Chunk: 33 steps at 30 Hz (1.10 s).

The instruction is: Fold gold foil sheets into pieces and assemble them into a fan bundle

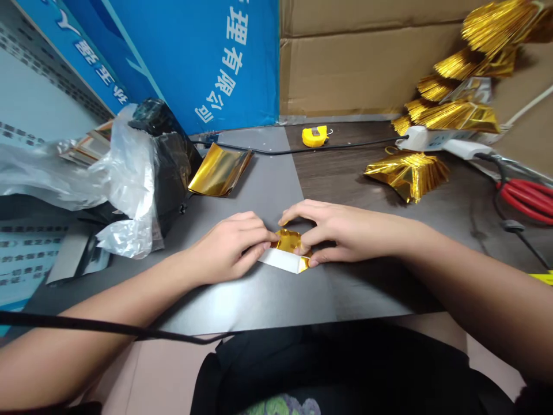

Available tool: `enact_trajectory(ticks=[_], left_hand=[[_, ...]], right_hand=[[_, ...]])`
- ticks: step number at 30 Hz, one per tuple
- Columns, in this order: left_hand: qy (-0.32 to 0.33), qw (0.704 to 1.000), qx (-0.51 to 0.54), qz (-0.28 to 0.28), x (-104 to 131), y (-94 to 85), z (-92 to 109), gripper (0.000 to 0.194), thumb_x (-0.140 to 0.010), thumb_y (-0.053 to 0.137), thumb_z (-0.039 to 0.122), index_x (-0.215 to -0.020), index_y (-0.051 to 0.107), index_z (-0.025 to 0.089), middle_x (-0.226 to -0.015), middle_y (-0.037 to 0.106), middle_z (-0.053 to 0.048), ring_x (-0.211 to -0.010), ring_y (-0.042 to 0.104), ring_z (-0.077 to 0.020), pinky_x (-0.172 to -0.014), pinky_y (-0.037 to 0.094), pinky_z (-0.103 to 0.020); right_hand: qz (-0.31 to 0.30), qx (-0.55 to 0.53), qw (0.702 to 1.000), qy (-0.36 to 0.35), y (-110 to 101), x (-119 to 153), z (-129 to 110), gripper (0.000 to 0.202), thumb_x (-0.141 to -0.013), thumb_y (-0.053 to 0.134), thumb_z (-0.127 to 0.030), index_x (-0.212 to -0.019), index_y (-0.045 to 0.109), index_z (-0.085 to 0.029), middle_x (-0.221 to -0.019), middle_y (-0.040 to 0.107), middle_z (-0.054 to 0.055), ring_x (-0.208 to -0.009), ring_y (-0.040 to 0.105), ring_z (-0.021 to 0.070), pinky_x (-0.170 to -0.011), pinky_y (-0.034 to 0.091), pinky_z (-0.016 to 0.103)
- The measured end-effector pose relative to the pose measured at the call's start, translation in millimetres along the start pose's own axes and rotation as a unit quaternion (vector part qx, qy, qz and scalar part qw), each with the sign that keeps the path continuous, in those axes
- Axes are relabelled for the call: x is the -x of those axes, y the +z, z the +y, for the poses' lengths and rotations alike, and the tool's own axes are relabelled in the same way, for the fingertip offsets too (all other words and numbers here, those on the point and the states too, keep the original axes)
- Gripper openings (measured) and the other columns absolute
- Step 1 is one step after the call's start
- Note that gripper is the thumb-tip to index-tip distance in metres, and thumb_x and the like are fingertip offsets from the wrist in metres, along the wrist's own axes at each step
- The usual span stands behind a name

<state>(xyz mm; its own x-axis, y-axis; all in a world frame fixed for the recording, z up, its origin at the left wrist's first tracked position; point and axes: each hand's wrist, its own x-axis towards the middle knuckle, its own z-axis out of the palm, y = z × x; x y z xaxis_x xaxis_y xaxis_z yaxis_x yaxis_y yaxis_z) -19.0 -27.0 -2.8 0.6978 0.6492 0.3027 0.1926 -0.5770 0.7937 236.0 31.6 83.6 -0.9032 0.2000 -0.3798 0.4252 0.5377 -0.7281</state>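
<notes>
Grasping folded gold foil paper, white side partly showing, at opposite ends with left hand and right hand, on the table in front of the yellow tape measure.

The large flat bright-blue panel standing behind the desk reads 理有限公司 to me, in white characters curving downward. On the slanting blue printed strip to its left I make out a white 人; I cannot read the others surely. Lower left, 一切费 shows in small dark print on a pale-blue board.
</notes>
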Motion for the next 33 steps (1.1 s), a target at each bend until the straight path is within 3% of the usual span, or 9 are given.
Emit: enact_trajectory(ticks=[4,8,13,20,26,33], left_hand=[[0.017,0.999,-0.025,-0.03,-6.4,-1.5,-2.3,0.027,-0.102,0.045,0.017,-0.113,0.07,0.015,-0.084,0.066,-0.005,-0.078,0.054,-0.0153,-0.073,0.045,-0.027],[-0.031,0.995,0.045,-0.087,-19.7,-5.8,-6.9,0.02,-0.099,0.058,0.024,-0.113,0.07,0.016,-0.091,0.069,-0.004,-0.084,0.059,-0.0141,-0.075,0.045,-0.025],[-0.054,0.983,0.062,-0.163,-39.5,-13.6,-15.0,0.025,-0.094,0.067,0.032,-0.113,0.068,0.017,-0.095,0.066,-0.005,-0.093,0.059,-0.0171,-0.081,0.046,-0.027],[-0.028,0.982,0.044,-0.18,-49.1,-12.2,-10.3,0.037,-0.094,0.067,0.031,-0.129,0.062,0.02,-0.131,0.06,-0.008,-0.124,0.049,-0.0238,-0.108,0.037,-0.038],[-0.015,0.977,0.009,-0.21,-54.1,-13.8,-0.1,0.036,-0.097,0.063,0.033,-0.132,0.064,0.022,-0.121,0.064,-0.008,-0.112,0.054,-0.0226,-0.1,0.041,-0.037],[0.022,0.988,0.021,-0.149,-55.3,-1.8,1.8,0.029,-0.097,0.062,0.039,-0.114,0.069,0.016,-0.125,0.063,-0.011,-0.115,0.055,-0.0238,-0.099,0.044,-0.038]], right_hand=[[-0.031,0.004,0.999,0.031,-11.4,0.0,12.5,0.014,-0.093,0.069,-0.028,-0.1,0.08,-0.026,-0.133,0.054,0.011,-0.127,0.049,0.0267,-0.107,0.041,0.043],[-0.056,0.03,0.998,0.014,-21.7,-6.9,22.2,0.017,-0.093,0.067,-0.021,-0.102,0.081,-0.026,-0.125,0.058,0.011,-0.12,0.054,0.0246,-0.101,0.044,0.038],[-0.02,0.026,0.999,-0.015,-21.2,-10.0,33.0,0.013,-0.09,0.072,-0.021,-0.099,0.08,-0.02,-0.11,0.062,0.009,-0.103,0.059,0.0192,-0.09,0.045,0.03],[0.047,0.077,0.996,-0.027,-10.3,0.5,41.5,0.013,-0.095,0.065,-0.023,-0.09,0.077,-0.019,-0.085,0.066,0.004,-0.084,0.058,0.0173,-0.075,0.04,0.028],[0.096,0.149,0.984,-0.002,-8.6,2.9,40.7,0.025,-0.096,0.065,-0.035,-0.081,0.066,-0.016,-0.076,0.063,0.004,-0.075,0.053,0.0178,-0.066,0.033,0.028],[0.116,0.135,0.98,0.088,-6.0,5.2,55.0,0.038,-0.086,0.074,-0.053,-0.077,0.066,-0.017,-0.077,0.065,0.002,-0.072,0.056,0.0152,-0.06,0.027,0.027]])
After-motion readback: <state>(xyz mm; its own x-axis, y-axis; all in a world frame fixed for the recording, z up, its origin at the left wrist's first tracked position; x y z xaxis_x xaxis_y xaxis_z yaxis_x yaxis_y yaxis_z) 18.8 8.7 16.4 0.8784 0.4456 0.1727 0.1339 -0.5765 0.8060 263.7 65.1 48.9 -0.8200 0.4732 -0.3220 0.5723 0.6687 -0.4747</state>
